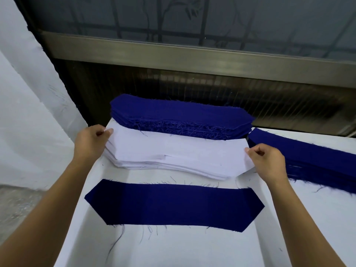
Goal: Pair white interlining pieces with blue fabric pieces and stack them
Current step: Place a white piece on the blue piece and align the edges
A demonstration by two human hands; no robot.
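A single blue fabric piece [173,205] lies flat on the white table, nearest to me. Behind it sits a stack of white interlining pieces [150,160]. The top white interlining piece [179,151] is pinched at both ends: my left hand [90,141] holds its left tip and my right hand [267,160] holds its right tip. Further back rests a thick stack of blue fabric pieces [179,116] with frayed edges.
A second pile of blue pieces [312,160] lies at the right, angled along the table. The white table [173,251] ends at a drop on the left. A dark wall and a metal window ledge [192,53] stand behind the stacks.
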